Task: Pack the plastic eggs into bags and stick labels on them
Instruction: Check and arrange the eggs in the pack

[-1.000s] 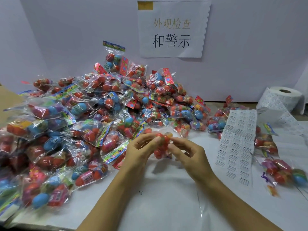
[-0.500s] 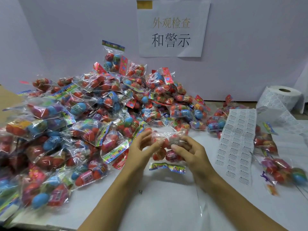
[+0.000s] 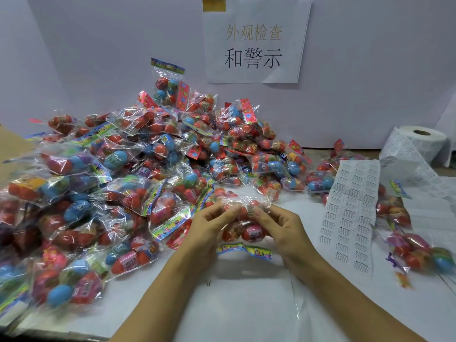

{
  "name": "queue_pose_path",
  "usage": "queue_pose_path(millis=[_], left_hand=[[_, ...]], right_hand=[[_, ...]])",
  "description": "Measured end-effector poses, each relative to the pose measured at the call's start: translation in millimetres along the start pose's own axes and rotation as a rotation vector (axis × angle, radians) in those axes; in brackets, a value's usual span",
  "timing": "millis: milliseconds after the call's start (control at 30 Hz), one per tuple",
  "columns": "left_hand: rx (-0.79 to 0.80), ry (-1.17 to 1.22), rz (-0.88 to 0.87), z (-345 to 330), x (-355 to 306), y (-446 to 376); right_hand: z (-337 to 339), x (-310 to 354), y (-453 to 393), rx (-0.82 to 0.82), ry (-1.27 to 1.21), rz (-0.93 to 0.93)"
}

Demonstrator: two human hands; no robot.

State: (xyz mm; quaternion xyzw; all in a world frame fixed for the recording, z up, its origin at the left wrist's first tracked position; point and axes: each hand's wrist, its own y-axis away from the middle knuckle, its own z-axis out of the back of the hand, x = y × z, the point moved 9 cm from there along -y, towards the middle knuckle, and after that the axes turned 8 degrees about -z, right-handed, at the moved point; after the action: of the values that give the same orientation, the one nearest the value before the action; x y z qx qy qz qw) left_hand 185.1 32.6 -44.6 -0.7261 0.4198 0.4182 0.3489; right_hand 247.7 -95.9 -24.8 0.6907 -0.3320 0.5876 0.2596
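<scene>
White paper covered the table (image 3: 246,304), which stood against a pale lilac wall. At its centre, the left hand (image 3: 209,228) and the right hand (image 3: 283,230) held one clear bag of eggs (image 3: 249,225) just above the surface. Both were pinching the crinkled top edge of the bag between thumb and fingers, the two pinches close together, while red eggs hung below with the bag's printed header strip (image 3: 244,251) lowest.

To do this step well, the person would probably need to pull the film flat and taut between the pinches, so a label could sit without creases.

Just beside the right hand lay a sheet of labels (image 3: 350,218), small white stickers in rows; their print was too small to read. Behind it stood a label roll (image 3: 419,144). A big pile of filled bags (image 3: 111,181) spread across the left and back of the table, and a few more bags (image 3: 414,248) lay to the right of the sheet.

On the wall hung a paper sign (image 3: 254,40) reading 外观检查 in faint gold and 和警示 in black.
</scene>
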Motion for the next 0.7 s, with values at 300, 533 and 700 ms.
queue_pose_path(millis=[300, 533, 700], left_hand=[[-0.017, 0.118, 0.102, -1, 0, 1], [-0.041, 0.094, 0.081, 1, -2, 1], [-0.045, 0.06, -0.072, 3, -19, -3]], right_hand=[[1, 3, -2, 0.029, -0.066, 0.016], [9, -6, -6, -0.023, -0.042, -0.062], [27, -13, -6, -0.227, 0.26, -0.084]])
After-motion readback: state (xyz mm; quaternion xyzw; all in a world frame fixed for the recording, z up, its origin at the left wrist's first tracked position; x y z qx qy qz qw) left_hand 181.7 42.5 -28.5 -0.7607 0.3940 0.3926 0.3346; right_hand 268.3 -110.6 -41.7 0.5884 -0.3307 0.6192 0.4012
